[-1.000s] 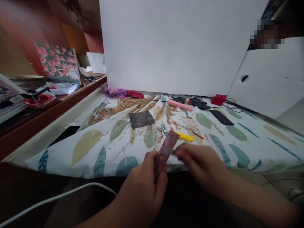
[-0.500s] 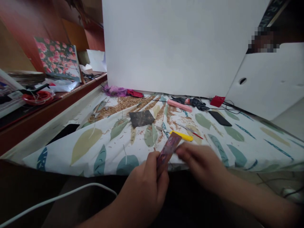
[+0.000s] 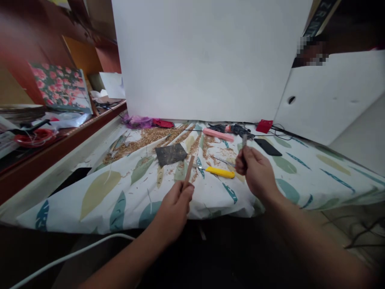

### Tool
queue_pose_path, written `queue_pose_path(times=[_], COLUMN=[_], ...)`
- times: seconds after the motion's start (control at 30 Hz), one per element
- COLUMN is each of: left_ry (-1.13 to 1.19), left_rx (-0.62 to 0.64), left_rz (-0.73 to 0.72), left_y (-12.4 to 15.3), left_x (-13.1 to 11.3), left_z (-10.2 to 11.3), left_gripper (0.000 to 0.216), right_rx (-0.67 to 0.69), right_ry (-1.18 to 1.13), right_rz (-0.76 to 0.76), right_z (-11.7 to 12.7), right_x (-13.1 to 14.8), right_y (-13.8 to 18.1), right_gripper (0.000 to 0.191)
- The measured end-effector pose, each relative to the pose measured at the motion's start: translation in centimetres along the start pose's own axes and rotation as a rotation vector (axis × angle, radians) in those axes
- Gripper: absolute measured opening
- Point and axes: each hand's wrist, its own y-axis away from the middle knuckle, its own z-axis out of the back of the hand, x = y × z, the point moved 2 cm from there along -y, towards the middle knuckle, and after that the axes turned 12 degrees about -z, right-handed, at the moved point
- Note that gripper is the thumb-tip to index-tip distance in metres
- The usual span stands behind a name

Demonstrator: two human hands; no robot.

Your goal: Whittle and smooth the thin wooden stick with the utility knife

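Note:
My left hand (image 3: 174,208) is closed on a thin reddish-brown strip (image 3: 189,170) that sticks up edge-on above the front of the leaf-print cloth (image 3: 99,192). My right hand (image 3: 255,172) is raised higher and farther right, pinched shut on a small grey item (image 3: 244,140) that pokes up from the fingers. I cannot make out what that item is. A yellow-handled tool (image 3: 221,172) lies on the cloth between the two hands. A dark square piece (image 3: 171,153) lies just beyond the strip.
Brown husk-like bits (image 3: 144,138) are scattered over the cloth. A pink bar (image 3: 218,135), black cords (image 3: 237,129), a red card (image 3: 264,126) and a black flat object (image 3: 267,147) lie at the back. A white board (image 3: 207,60) stands behind. A cluttered wooden shelf (image 3: 60,136) runs along the left.
The hands have moved apart. My right hand rose up and away to the right with the small item. The strip in my left hand turned edge-on. The camera shifted.

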Motion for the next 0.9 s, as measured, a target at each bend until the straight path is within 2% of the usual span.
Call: queue_pose_path(times=[0.03,0.1,0.17,0.23,0.33,0.4,0.47,0.53,0.6,0.73,0.8,0.9], left_ry=[0.111,0.184,0.133,0.088,0.029,-0.133,-0.357,-0.520,-0.596,-0.655,-0.685,-0.714], left_rx=[-0.022,-0.009,-0.001,-0.008,-0.002,0.009,0.020,0.046,0.064,0.064,0.071,0.097], left_rz=[0.066,0.111,0.046,-0.033,-0.087,-0.152,-0.225,-0.237,-0.224,-0.228,-0.213,-0.195], left_y=[-0.7,-1.5,-1.6,-1.0,0.0,0.4,0.5,0.5,0.4,0.4,0.5,0.6], left_x=[0.2,0.4,0.6,0.9,1.0,0.7,0.3,0.1,0.0,-0.3,-0.5,-0.8], left_z=[-0.3,-1.0,-1.4,-1.6,-1.5,-1.1,-0.6,-0.2,0.1,0.4,0.4,0.4], left_gripper=[0.021,0.023,0.028,0.033,0.040,0.040,0.038,0.038,0.040,0.040,0.040,0.040], right_rx=[0.064,0.195,0.316,0.376,0.321,0.294,0.339,0.347,0.280,0.190,0.147,0.192], right_ry=[0.068,0.242,0.349,0.375,0.399,0.421,0.415,0.361,0.311,0.350,0.370,0.440], right_rz=[0.017,0.085,0.157,0.224,0.278,0.269,0.238,0.208,0.229,0.457,0.553,0.614], right_z=[-0.3,-1.4,-2.5,-3.3,-4.0,-4.4,-5.0,-5.5,-5.8,-5.9,-5.6,-5.4], right_x=[-0.2,-0.1,0.5,1.2,2.3,2.4,1.9,1.3,0.6,0.2,0.1,-0.1], right_y=[0.2,1.5,3.2,4.6,5.6,5.7,5.9,6.1,6.4,6.9,7.0,6.8], right_gripper=[0.039,0.041,0.038,0.032,0.026,0.023,0.019,0.017,0.020,0.024,0.032,0.046])
